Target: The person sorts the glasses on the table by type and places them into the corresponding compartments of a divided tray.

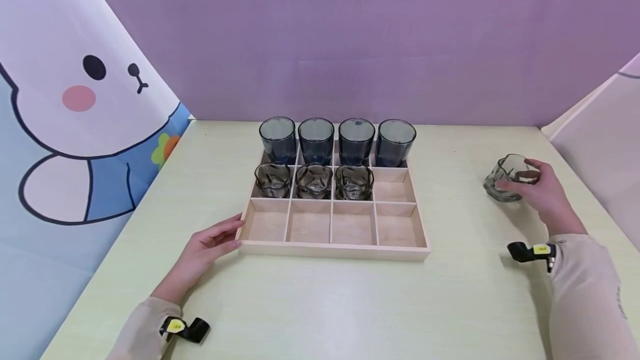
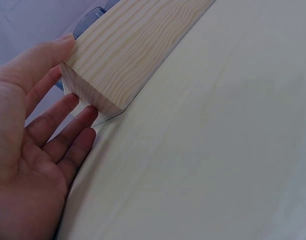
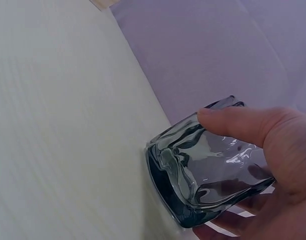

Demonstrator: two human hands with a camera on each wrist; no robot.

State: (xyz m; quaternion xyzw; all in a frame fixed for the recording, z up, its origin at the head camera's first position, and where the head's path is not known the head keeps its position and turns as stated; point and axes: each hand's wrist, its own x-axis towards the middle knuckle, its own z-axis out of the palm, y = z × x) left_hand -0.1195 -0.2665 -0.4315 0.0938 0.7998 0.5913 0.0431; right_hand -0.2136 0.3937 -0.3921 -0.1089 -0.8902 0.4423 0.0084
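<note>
A wavy-sided, smoky clear glass point(image 1: 502, 179) is in my right hand point(image 1: 549, 196) at the right of the table. Thumb and fingers grip it around the side; in the right wrist view its thick base point(image 3: 167, 192) is close to the tabletop, and I cannot tell whether it touches. My left hand point(image 1: 207, 246) rests its fingertips against the left front corner of a divided wooden tray point(image 1: 332, 250), with relaxed fingers. In the left wrist view, the thumb lies at the tray's upper edge and the other fingers at its end.
Several tall blue-grey glasses point(image 1: 316, 140) fill the tray's back row. Three short wavy dark glasses point(image 1: 313, 181) stand in the middle row, left to right; its rightmost compartment point(image 1: 393, 186) shows bare wood, as does the front row. A purple backdrop point(image 1: 350, 43) rises behind the table.
</note>
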